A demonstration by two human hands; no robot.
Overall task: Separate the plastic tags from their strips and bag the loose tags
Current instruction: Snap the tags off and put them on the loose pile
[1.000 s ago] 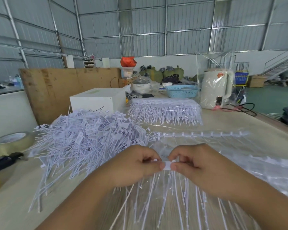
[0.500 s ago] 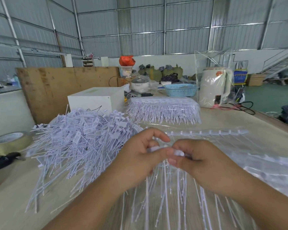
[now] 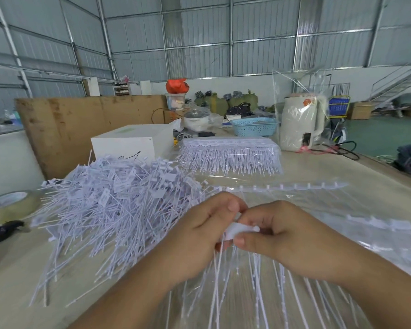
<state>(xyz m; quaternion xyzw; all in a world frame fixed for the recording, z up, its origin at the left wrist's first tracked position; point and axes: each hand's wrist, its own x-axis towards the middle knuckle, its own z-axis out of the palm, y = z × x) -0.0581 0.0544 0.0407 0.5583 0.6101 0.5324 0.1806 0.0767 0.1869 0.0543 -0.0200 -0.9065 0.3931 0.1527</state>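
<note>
Both hands sit a bit farther right & lower than 0.5 s ago; the L thumb, then raised, is now curled in over the white piece. L hand and R hand meet at the near centre, fingertips touching, both pinching the head end of a tag strip between them. Thin white tails hang down from the pinch toward the near edge, over a clear plastic bag spread flat on the worktop. Can't tell whether a tag has come free.

Loose tags pile lies left of the hands, a big heap w/ tails fanned toward the near left. An empty strip lies just beyond the hands on the bag. Bundle of uncut strips sits farther back, centre. Tape roll at far left edge; white box behind the pile; blue basket and a bagged white kettle at the far right.
</note>
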